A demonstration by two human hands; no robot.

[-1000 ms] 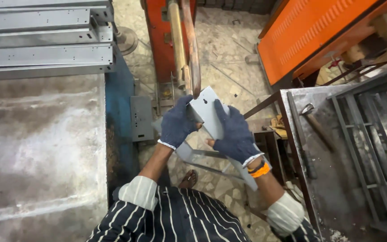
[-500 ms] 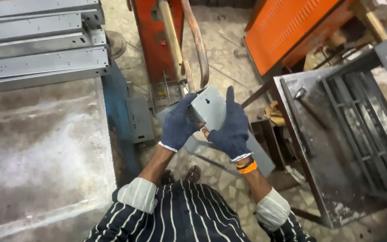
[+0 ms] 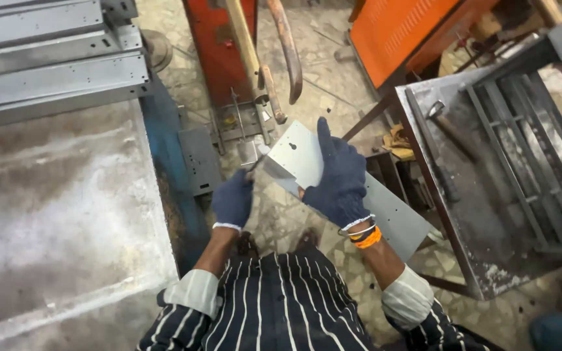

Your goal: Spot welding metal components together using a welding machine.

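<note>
1. Sheet-metal bracket [image 3: 300, 159], pale grey and folded, sits between our two gloved hands, above the patterned stone floor [image 3: 333, 84] and in front of the red machine [image 3: 219, 52].
2. Our right hand [image 3: 339, 179] spreads its fingers flat across the upper face, thumb tucked under, clamping the piece. We judge that steadies it.
3. Our left hand [image 3: 232, 198] pinches the lower left edge; its fingers curl closed, though the glove hides the exact grip.
4. Just behind the bracket we see a long flat grey strip [image 3: 391, 218], punched with small holes, running down to the right.
5. Outward: a grey steel bench [image 3: 53, 214] on our left with stacked channels [image 3: 47, 65], a dusty metal table [image 3: 463, 188] on our right carrying a hammer [image 3: 447, 127].
6. An orange perforated panel [image 3: 404, 29] leans top right; no labels we can make out.
</note>
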